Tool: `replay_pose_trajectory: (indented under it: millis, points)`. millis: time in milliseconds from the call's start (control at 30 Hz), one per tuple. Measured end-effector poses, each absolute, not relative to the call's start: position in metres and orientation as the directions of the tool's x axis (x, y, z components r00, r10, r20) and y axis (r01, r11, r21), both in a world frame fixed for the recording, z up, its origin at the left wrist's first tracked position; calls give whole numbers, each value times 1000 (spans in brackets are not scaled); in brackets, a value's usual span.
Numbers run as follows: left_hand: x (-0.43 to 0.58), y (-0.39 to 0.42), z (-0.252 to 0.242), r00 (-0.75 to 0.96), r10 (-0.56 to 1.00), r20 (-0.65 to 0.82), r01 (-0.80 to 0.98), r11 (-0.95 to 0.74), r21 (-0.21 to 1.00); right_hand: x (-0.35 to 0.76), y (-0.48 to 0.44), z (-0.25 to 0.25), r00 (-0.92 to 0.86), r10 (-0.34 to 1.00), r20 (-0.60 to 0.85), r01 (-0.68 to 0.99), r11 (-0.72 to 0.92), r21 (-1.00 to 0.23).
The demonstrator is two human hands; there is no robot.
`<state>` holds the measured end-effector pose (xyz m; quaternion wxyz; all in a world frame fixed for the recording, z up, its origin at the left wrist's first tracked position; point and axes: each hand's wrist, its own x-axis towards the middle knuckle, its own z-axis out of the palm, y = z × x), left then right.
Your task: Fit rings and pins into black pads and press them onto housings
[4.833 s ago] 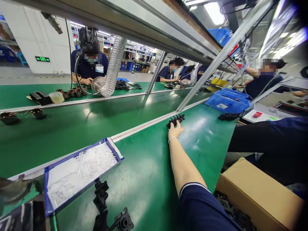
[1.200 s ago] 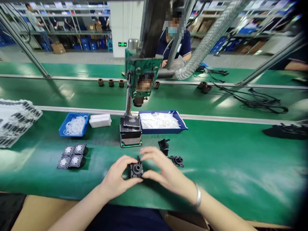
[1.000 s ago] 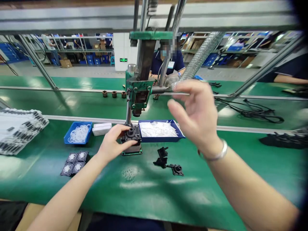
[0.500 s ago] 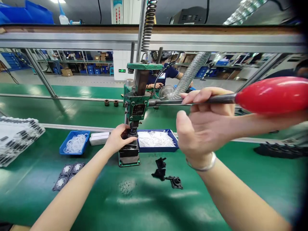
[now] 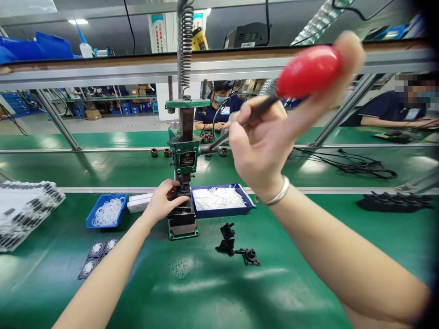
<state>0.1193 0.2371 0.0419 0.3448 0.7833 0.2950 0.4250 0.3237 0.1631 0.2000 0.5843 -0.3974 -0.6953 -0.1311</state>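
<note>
A green hand press (image 5: pixel 187 157) stands upright on the bench. My right hand (image 5: pixel 262 151) has its fingers round the rod of the press lever (image 5: pixel 222 137), which slants up to the right and ends in a red grip (image 5: pixel 308 71). My left hand (image 5: pixel 163 201) reaches to the press base, thumb and fingers on either side of a small black part (image 5: pixel 184 193) under the ram. The fingers partly cover that part. To the right of the base lie several loose black plastic parts (image 5: pixel 250 257). Black square pieces with white centres (image 5: pixel 98 249) lie beside my left forearm.
Behind the press sits a blue tray of white strips (image 5: pixel 219 201). A blue bin of white rings (image 5: pixel 107 211) and white boxes (image 5: pixel 139 203) are to the left. Stacked white-and-black pieces (image 5: pixel 27 210) stand far left, a black row (image 5: pixel 394 202) far right. People sit across the bench.
The lever's red grip has swung upward and away, and my right hand has risen with it. My left hand remains at the press base. The camera view has tilted up slightly.
</note>
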Motion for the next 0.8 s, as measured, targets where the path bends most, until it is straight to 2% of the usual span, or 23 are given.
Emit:
replay_pose_trajectory:
  millis: [100,167,267,367,567,667,733,800]
  points:
    - [120,227,44,447,764,466,152,-578,802,344,166,212,-11,381,925,627,723,-290]
    - [121,213,47,429,767,478,168,-587,792,348,159,196,-66,502,862,591,716,-372]
    - [124,187,49,411,735,538,245,-658,712,337,135,142,-115,745,657,585,585,-562]
    - [137,163,47,402,678,616,318,-734,600,318,107,86,-93,856,509,625,448,-639]
    - [184,144,26,289,537,793,389,-823,415,306,83,44,171,819,547,679,304,-668]
    - [204,136,11,311,496,811,366,-850,380,333,82,32,245,783,571,733,236,-638]
    - [210,127,-5,372,490,788,330,-864,381,374,84,19,348,754,557,769,110,-629]
    - [211,115,-27,441,463,769,296,-884,363,433,86,2,510,679,528,768,-83,-635]
